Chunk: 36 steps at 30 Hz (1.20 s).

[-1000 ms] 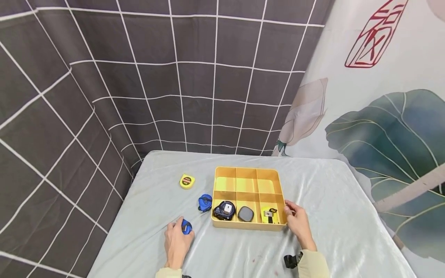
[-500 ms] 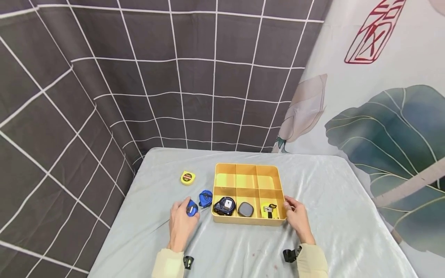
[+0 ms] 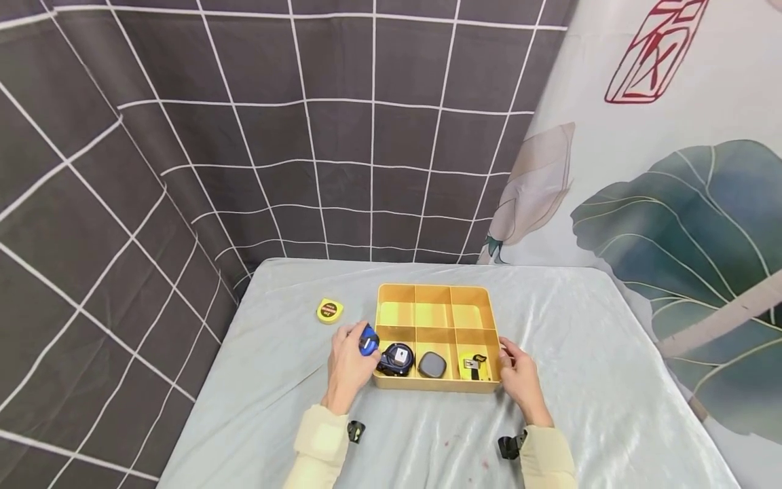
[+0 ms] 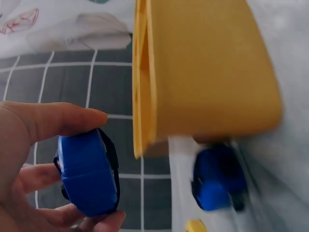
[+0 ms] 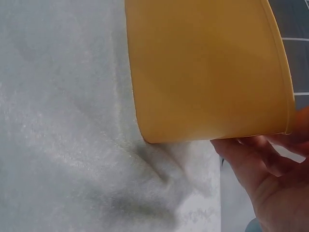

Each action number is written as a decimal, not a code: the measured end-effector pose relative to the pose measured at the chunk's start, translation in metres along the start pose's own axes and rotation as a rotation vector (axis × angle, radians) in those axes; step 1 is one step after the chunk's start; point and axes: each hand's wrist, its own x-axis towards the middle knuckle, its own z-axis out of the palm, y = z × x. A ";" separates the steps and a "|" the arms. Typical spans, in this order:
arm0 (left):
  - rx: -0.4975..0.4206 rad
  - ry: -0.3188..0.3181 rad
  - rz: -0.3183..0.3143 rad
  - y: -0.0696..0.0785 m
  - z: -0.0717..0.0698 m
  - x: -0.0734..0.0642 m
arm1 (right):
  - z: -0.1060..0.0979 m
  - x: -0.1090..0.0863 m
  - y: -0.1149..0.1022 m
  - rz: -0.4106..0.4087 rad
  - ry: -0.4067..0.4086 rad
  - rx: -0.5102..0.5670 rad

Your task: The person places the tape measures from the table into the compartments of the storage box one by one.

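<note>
My left hand [image 3: 353, 360] pinches a blue tape measure [image 3: 368, 340] between thumb and fingers, beside the left wall of a yellow divided box [image 3: 436, 385]. In the left wrist view the held tape measure [image 4: 89, 174] stands apart from the box wall. A second blue tape measure [image 4: 219, 179] lies on the table close to the box; in the head view my left hand hides it. My right hand [image 3: 521, 377] rests its fingers against the outside of the box's right wall. Near the back left lies a yellow tape measure [image 3: 330, 311].
Three front compartments hold a dark tape measure [image 3: 397, 358], a grey rounded-square item [image 3: 432, 365] and a yellow tape measure with black clip [image 3: 474, 367]. A pale cloth [image 3: 427, 441] covers the table. Dark gridded curtain [image 3: 342, 136] hangs behind it.
My left hand has carried the blue tape measure right and away from me, up to the box's left side, now covering the second blue one. My right hand has stayed at the box.
</note>
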 end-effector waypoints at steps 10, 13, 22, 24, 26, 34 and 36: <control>0.000 -0.057 0.107 0.035 0.026 0.026 | 0.002 0.002 0.002 -0.016 0.008 0.009; -0.001 -0.083 0.142 0.046 0.037 0.033 | 0.001 0.003 0.002 0.005 -0.001 0.015; 0.041 -0.149 0.265 0.086 0.071 0.048 | 0.000 0.000 0.004 0.028 0.000 0.014; 0.055 -0.163 0.294 0.094 0.080 0.050 | 0.000 -0.001 0.004 0.032 0.003 0.016; 0.066 -0.179 0.323 0.101 0.089 0.053 | 0.000 -0.002 0.005 0.037 0.002 0.023; 0.164 -0.276 0.475 0.122 0.115 0.065 | -0.001 -0.001 0.008 0.062 0.011 0.069; 0.187 -0.271 0.514 0.127 0.119 0.069 | 0.000 -0.001 0.009 0.058 0.018 0.082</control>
